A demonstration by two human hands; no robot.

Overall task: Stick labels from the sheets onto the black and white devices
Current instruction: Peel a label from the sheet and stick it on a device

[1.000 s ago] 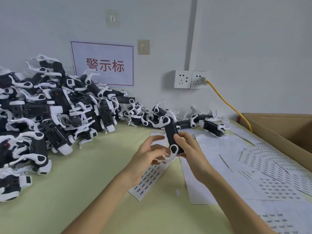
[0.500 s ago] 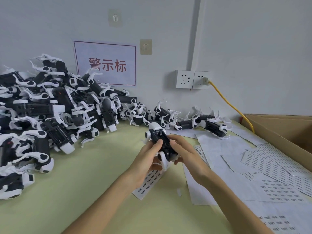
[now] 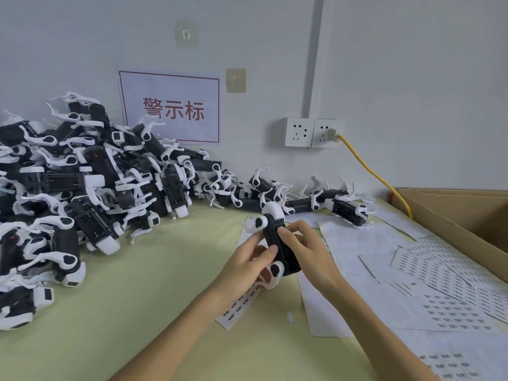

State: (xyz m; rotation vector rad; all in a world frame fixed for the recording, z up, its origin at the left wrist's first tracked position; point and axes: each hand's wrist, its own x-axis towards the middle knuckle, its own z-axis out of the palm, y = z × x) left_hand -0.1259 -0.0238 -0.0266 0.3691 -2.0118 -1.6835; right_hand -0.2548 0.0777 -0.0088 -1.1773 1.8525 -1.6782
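My left hand (image 3: 244, 266) and right hand (image 3: 308, 257) both grip 1 smooth oblong black-and-white plastic device (image 3: 271, 229) between them, above a paper label sheet (image 3: 236, 309) on the worktop (image 3: 137, 298).

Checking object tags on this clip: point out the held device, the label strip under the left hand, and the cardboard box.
held device (image 3: 284, 258), head view, lower black body.
label strip (image 3: 233, 312), head view, printed middle of the strip.
cardboard box (image 3: 439, 223), head view, its near side wall.
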